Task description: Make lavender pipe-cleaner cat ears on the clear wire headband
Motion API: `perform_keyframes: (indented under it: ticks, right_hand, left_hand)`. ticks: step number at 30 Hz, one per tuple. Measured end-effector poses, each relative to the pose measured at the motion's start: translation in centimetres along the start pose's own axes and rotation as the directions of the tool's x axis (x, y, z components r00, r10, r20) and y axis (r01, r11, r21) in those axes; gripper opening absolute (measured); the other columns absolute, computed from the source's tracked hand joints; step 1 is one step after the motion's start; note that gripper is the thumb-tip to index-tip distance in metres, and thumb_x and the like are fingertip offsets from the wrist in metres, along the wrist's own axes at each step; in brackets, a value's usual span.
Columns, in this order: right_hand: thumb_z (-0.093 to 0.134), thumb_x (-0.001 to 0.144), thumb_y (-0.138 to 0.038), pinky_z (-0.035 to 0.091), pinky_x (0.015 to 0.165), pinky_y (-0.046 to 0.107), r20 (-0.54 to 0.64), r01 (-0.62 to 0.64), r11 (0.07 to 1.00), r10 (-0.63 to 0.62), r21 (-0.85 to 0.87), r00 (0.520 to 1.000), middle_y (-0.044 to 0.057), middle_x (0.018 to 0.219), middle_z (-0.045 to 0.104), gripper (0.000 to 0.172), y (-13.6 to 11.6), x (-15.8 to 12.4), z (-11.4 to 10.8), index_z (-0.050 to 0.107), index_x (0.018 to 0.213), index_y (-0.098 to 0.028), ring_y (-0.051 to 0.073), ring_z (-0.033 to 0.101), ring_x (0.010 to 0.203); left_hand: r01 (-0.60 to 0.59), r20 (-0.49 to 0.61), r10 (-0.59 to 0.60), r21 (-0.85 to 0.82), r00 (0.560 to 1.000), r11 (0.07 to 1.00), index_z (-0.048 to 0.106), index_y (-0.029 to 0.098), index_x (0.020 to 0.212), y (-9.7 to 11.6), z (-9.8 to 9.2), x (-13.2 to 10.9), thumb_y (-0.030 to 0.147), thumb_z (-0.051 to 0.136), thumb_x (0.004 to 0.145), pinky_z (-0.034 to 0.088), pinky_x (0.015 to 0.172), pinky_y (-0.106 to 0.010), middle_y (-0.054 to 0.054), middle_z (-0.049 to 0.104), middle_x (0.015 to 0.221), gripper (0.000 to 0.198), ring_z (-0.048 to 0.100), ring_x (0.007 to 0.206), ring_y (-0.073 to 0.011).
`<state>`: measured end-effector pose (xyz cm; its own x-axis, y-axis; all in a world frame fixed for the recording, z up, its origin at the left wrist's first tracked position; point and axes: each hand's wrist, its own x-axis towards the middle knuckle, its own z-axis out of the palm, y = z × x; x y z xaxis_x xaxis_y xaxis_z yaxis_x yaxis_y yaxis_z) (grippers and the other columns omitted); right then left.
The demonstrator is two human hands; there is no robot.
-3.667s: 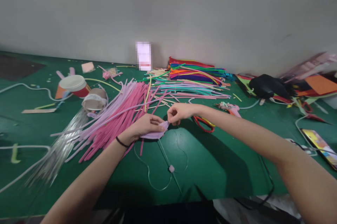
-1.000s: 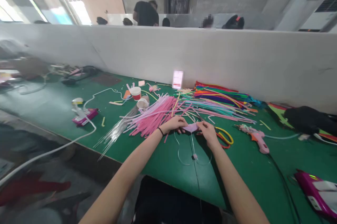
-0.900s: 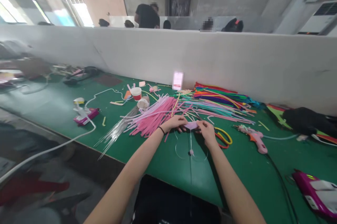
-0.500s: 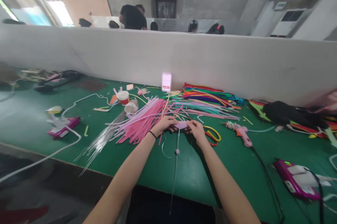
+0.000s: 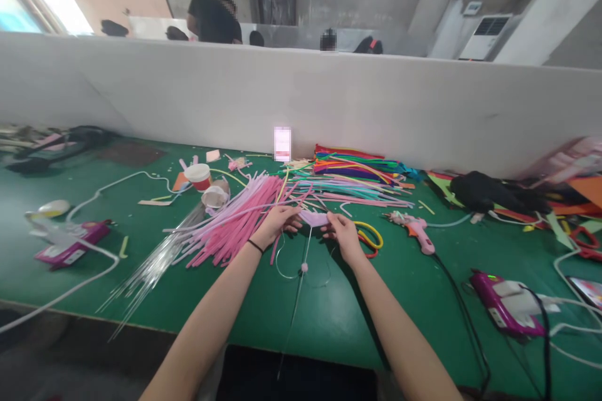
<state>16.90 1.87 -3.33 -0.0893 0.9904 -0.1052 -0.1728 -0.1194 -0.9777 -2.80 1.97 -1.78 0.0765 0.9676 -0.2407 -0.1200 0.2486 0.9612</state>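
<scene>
A small light purple piece (image 5: 314, 219) is stretched between my two hands above the green table. My left hand (image 5: 278, 225) pinches its left end, and my right hand (image 5: 344, 236) pinches the right end. From the middle of the piece a thin stiff stem (image 5: 296, 300) runs down towards me, past the table's front edge. A small pink ball (image 5: 304, 268) sits on that stem, with fine clear loops curving out on both sides. Beside my left hand lies a bundle of pink and lilac pipe cleaners (image 5: 244, 219). Scissors with yellow and red handles (image 5: 376, 238) rest just beyond my right hand.
A pink glue gun (image 5: 418, 231) with a black cord lies to the right, near a purple power strip (image 5: 508, 310). Clear rods (image 5: 150, 269), a paper cup (image 5: 197, 176) and another power strip (image 5: 75, 243) are leftward. Coloured pipe cleaners (image 5: 357, 169) lie along the white partition (image 5: 399, 106).
My view has turned somewhat to the right, so the table's things appear further left. Both hands still hold the purple piece, and more of it shows between my fingers.
</scene>
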Motion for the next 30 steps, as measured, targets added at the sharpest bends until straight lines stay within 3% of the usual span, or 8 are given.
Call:
perform_keyframes:
  ticks: [8,24,26,30]
  right_hand:
    - [0.068,0.068,-0.050,0.049,0.043,0.021,0.065,-0.040,0.998,0.037,0.045,0.997,0.001,0.063,0.061,0.034,-0.3,-0.1,-0.3,0.057,0.073,-0.018,0.013,0.061,0.053]
    - [0.073,0.063,-0.039,0.045,0.040,0.019,0.019,-0.022,0.996,0.021,0.085,1.000,-0.003,0.053,0.058,0.028,-0.4,-0.6,0.3,0.056,0.063,-0.016,0.011,0.057,0.046]
    - [0.074,0.061,-0.033,0.043,0.039,0.018,0.017,-0.029,0.992,0.027,0.127,0.999,-0.004,0.050,0.056,0.025,-0.4,-0.7,0.3,0.056,0.060,-0.016,0.010,0.055,0.044]
    - [0.074,0.063,-0.029,0.039,0.038,0.014,-0.003,-0.066,0.958,0.070,0.278,0.998,-0.005,0.050,0.055,0.023,-0.6,-0.6,0.0,0.056,0.060,-0.016,0.006,0.051,0.044]
  left_hand:
    - [-0.037,-0.050,0.035,-0.047,0.998,0.998,0.058,0.011,0.068,-0.2,0.1,-0.2,0.025,0.069,0.075,0.045,0.043,-0.016,-0.002,0.063,0.055,0.019,0.057,0.044,-0.0077]
    - [-0.074,-0.073,0.065,-0.116,0.995,0.991,0.055,0.013,0.066,0.2,0.3,-0.6,0.029,0.074,0.068,0.045,0.042,-0.016,0.000,0.061,0.056,0.025,0.058,0.046,-0.0088]
    - [-0.067,-0.053,0.061,-0.132,0.997,0.989,0.056,0.014,0.068,0.4,0.1,-0.7,0.036,0.072,0.071,0.044,0.041,-0.017,0.000,0.061,0.057,0.027,0.059,0.047,-0.0096]
    - [-0.015,0.062,0.030,-0.233,0.998,0.972,0.062,0.012,0.081,0.8,-0.7,-0.6,0.058,0.050,0.083,0.048,0.045,-0.021,-0.006,0.065,0.069,0.047,0.061,0.053,-0.0119]
